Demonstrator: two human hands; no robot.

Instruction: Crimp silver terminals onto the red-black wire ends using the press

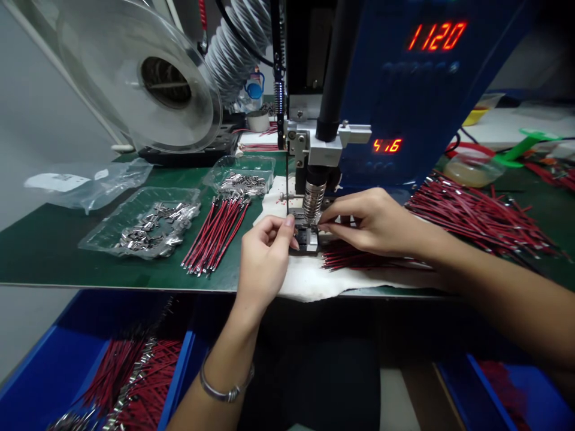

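Observation:
My left hand (266,254) is closed in a pinch at the left side of a small metal fixture (309,242); whatever is between its fingertips is too small to make out. From the right, my right hand (372,221) pinches close to the same fixture, its fingertips beside the spring-wrapped tip (314,200) of a blue soldering machine (404,108). What the right fingers hold is hidden. Below that hand, a bunch of red and black wires (345,258) lies on a white cloth (309,281).
Left of the fixture lie a bundle of red and black wires (218,233) and clear trays (103,242) of small metal parts. A large wire pile (476,215) is at right. A clear reel (112,72) stands back left. Blue bins (45,365) sit below the table edge.

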